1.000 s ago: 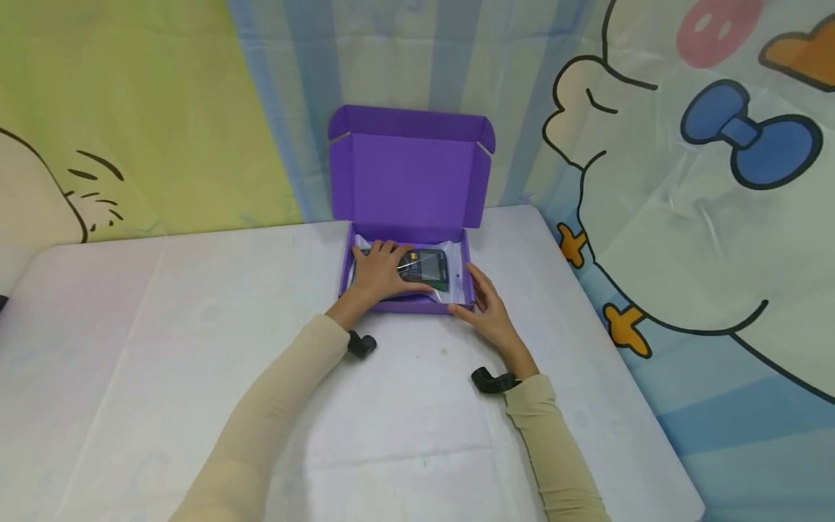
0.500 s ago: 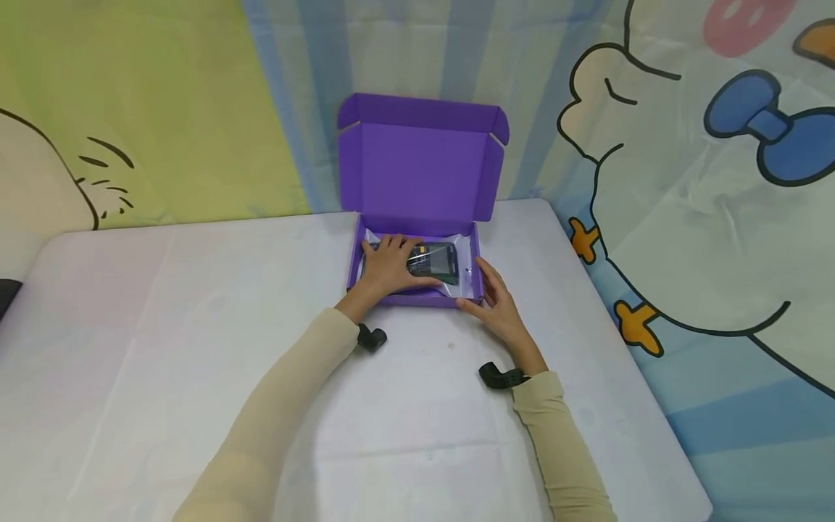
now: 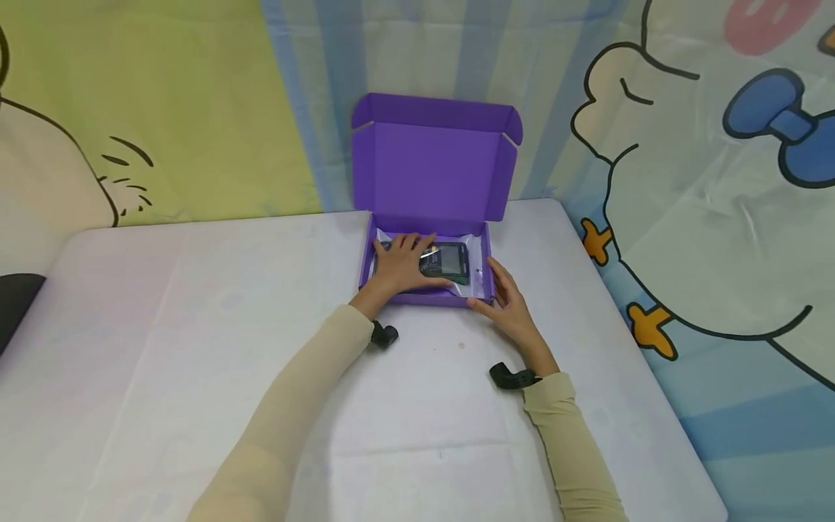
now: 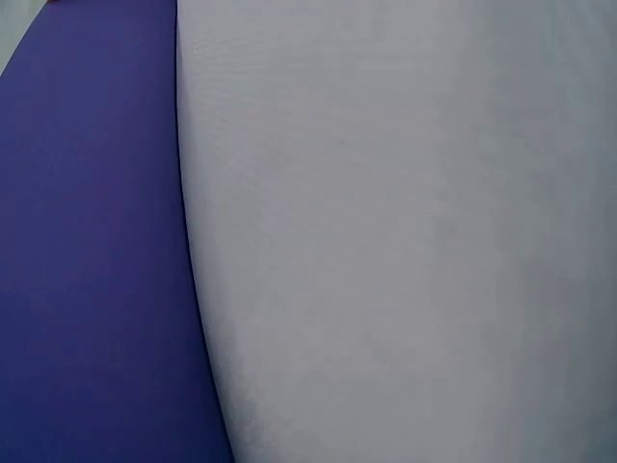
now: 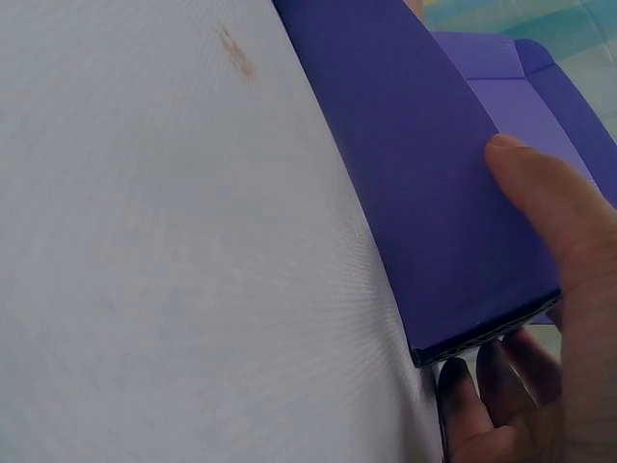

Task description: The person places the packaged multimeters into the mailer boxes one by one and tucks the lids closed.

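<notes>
A purple cardboard box [image 3: 430, 299] stands at the back of the table, its lid [image 3: 430, 167] raised. Inside lies a dark handheld device with a screen [image 3: 451, 261], on or within clear plastic wrapping [image 3: 478, 268]. My left hand [image 3: 399, 270] rests over the device's left part with fingers spread, hiding that part. My right hand [image 3: 512, 308] holds the box's front right corner. In the right wrist view the thumb [image 5: 540, 188] lies on the front wall and the other fingers bend round the side. The left wrist view shows only the box's outer wall [image 4: 96, 241] and white cloth.
A white cloth [image 3: 228, 362] covers the table. Behind it hangs a printed curtain [image 3: 196, 109] with cartoon figures, close to the raised lid. A dark object [image 3: 18, 304] cuts into the left edge of view. Each wrist wears a black camera [image 3: 512, 377].
The head view has turned slightly left, so everything appears farther right. Both hands keep their places on the device and box, and the box has not visibly moved on the table.
</notes>
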The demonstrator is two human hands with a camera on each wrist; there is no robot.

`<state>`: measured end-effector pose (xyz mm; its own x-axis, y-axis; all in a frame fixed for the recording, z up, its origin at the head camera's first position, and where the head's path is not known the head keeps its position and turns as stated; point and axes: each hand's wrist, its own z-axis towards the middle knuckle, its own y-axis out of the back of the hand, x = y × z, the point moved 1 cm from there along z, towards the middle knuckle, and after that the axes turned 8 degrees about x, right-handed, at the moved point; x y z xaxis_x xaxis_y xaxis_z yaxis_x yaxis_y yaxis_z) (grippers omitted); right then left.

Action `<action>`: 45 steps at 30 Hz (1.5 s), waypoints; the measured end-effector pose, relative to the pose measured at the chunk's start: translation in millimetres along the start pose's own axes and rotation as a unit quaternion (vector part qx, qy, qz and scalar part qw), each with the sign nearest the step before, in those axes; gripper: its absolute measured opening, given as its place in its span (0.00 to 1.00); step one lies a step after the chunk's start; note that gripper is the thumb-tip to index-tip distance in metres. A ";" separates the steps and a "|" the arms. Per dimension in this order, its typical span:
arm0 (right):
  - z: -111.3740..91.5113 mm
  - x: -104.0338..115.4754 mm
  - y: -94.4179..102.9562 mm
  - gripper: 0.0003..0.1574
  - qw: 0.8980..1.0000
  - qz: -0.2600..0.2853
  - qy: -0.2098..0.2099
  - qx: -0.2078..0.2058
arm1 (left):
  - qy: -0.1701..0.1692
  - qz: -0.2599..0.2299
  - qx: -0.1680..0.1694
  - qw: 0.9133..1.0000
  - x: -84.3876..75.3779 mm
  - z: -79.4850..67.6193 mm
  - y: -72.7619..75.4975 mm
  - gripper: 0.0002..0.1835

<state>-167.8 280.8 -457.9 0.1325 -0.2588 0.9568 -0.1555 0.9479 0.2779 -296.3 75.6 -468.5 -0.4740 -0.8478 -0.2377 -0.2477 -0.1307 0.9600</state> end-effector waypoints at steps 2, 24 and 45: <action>0.2 0.7 0.5 0.53 1.000 -0.001 0.000 -0.002 | -0.003 0.000 0.006 1.000 -0.9 0.3 1.7 0.62; 8.1 -26.4 2.7 0.55 1.000 0.008 -0.003 -0.001 | 0.016 0.002 0.042 0.999 -4.4 -1.4 8.2 0.49; 17.7 5.5 16.1 0.42 0.989 0.136 -0.037 -0.056 | -0.058 -0.081 -0.056 0.993 19.6 -17.4 22.4 0.50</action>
<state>-186.9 291.3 -446.7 0.0286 -0.0013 0.9996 -0.0656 0.9978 0.0032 -296.4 47.2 -449.1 -0.5318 -0.7464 -0.4001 -0.2365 -0.3227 0.9165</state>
